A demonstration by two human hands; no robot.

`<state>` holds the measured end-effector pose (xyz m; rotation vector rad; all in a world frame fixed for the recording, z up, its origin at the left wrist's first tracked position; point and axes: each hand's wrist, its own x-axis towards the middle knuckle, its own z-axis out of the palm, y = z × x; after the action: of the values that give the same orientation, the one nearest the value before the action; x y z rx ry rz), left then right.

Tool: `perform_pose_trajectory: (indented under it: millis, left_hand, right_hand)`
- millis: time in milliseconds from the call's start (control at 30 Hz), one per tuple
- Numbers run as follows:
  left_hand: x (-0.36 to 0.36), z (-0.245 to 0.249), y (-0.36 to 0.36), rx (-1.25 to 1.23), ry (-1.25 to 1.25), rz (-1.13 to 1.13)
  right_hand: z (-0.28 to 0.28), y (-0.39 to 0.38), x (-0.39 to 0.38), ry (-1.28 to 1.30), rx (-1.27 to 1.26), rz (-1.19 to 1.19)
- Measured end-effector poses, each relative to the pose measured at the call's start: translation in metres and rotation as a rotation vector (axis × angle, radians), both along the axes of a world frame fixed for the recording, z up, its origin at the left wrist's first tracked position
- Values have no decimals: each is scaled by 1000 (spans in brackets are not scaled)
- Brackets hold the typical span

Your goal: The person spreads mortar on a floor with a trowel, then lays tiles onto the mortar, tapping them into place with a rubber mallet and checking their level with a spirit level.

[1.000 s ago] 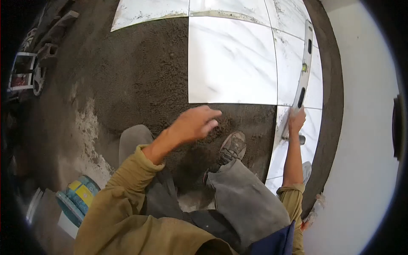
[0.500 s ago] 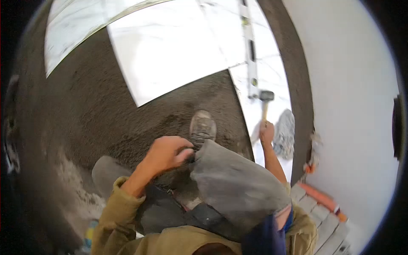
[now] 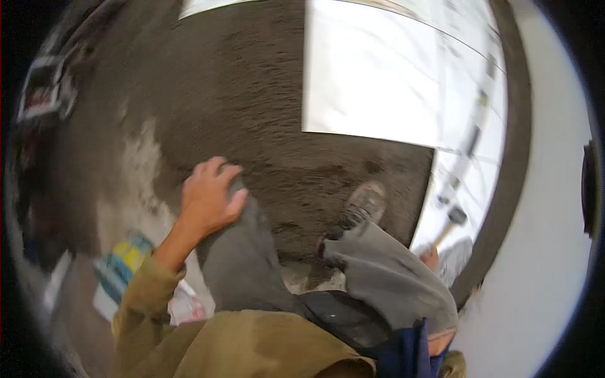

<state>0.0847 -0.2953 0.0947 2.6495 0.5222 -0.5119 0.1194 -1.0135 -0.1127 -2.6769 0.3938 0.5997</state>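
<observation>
My left hand rests over my left knee, its fingers spread and nothing in them. At the right, my right hand is closed around the wooden handle of a mallet with a dark head. The mallet lies low over a white marbled tile. Past its head, a long spirit level lies along the tiles, blurred. A larger white tile is set beside that row. Close to my right hand is a crumpled grey plastic bag or wrap.
Dark damp mortar spreads in front of me, with my shoe on it. A pale wall runs along the right. At the left are a teal and yellow bag and a blurred white-framed object.
The view has swung left, so the tiles sit further right. My left hand has moved from between my legs to my left knee. My right hand still holds the mallet.
</observation>
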Motion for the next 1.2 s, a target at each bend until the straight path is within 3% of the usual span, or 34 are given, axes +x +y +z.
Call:
perform_pose_trajectory:
  millis: [67,133,167,233,400,500,700,833,933,1033,1200]
  left_hand:
    - [-4,17,-12,44,85,72]
    - [-4,33,-24,40,23,-81]
    - [-6,47,-32,41,50,-45]
    - [-19,83,-53,-115,60,-147]
    - [-75,155,-81,-346,146,-68]
    - [-120,194,-87,-438,214,-63]
    - [-201,235,-105,-458,289,-275]
    - [-271,250,-126,-459,391,-255]
    - [-330,247,-160,-436,395,-284]
    - [-359,246,-175,-417,391,-331]
    - [-399,236,-201,-415,481,-329]
  right_hand:
    - [11,-9,11,43,-18,16]
    - [34,-15,16,53,-94,40]
    - [42,-17,20,64,-121,52]
    - [66,-23,25,103,-163,79]
    - [121,-29,26,216,-170,136]
    - [147,-7,-12,367,-83,127]
    - [191,83,-142,641,206,124]
    - [193,139,-202,639,386,156]
    - [177,119,-227,555,507,86]
    - [268,212,-181,781,251,-102]
    - [248,269,-235,896,449,-233]
